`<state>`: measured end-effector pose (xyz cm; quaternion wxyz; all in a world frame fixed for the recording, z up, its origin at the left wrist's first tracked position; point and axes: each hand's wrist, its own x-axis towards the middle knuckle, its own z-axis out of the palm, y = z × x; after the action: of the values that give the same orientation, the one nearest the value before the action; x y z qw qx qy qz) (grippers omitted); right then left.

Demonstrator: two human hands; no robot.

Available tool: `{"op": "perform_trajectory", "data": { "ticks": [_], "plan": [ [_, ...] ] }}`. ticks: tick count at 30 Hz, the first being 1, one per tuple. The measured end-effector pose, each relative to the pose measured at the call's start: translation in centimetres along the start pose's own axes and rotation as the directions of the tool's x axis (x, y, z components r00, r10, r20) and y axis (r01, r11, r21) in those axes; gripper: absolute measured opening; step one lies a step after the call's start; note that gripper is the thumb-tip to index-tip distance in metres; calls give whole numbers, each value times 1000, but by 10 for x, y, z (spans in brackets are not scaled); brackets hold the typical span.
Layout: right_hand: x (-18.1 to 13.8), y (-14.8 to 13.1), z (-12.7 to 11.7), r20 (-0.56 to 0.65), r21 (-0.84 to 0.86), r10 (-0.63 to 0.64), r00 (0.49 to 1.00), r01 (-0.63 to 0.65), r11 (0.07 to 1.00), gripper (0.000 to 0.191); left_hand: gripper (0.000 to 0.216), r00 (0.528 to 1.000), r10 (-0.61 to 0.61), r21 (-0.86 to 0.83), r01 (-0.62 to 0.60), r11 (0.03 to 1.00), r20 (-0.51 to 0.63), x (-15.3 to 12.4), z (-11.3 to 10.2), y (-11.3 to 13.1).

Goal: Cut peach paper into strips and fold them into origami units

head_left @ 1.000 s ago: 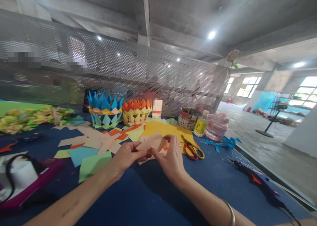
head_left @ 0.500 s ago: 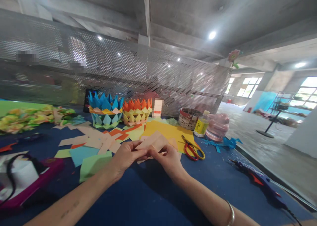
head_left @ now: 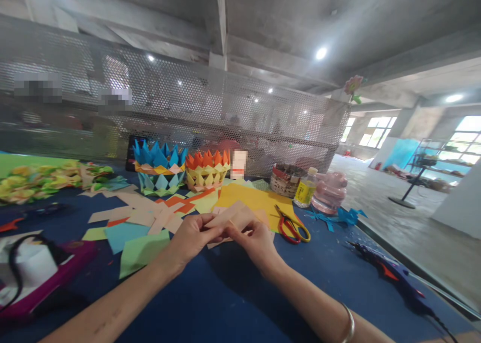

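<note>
Both hands pinch one pale peach sheet of paper, partly folded, above the blue table. My left hand is closed on its left edge, thumb meeting the fingers. My right hand grips the right side, its thumb and fingertips close to the left ones. Fingers hide the lower part of the fold. More peach paper shows just beneath the hands. Behind them lies a large yellow sheet. Scissors with red and yellow handles rest right of my right hand.
Folded-paper baskets, one blue-topped and one orange-topped, stand behind loose paper pieces. To the right are a woven basket, a yellow-labelled bottle, blue scraps and a corded glue gun. A perforated metal screen backs the table.
Almost nothing differs. The view has shifted very slightly, and both hands keep the same pinch on the peach paper.
</note>
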<state>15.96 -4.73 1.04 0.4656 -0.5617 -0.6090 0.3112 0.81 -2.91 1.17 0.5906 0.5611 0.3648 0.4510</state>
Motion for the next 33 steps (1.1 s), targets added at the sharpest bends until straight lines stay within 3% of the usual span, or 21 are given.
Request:
{"op": "perform_trajectory", "data": {
  "ticks": [7,14,21,28,33],
  "plan": [
    [0,3,1,2,126,-10,1000,10,992,30,29,999,20,52,-19,998,-30,1,1,-2],
    [-1,2,4,-7,89,-78,997,79,993,27,25,999,-14,43,16,999,-36,4,-2,-5],
    [-1,2,3,-36,8,-87,996,87,996,17,26,998,-65,183,69,981,-26,5,-9,-12],
    [-1,0,2,67,40,-129,989,127,991,21,31,998,-60,167,60,984,-5,3,-8,-7],
    [0,0,0,5,-16,-93,996,93,996,20,38,994,-106,177,111,978,-37,5,-10,-8]
  ]
}}
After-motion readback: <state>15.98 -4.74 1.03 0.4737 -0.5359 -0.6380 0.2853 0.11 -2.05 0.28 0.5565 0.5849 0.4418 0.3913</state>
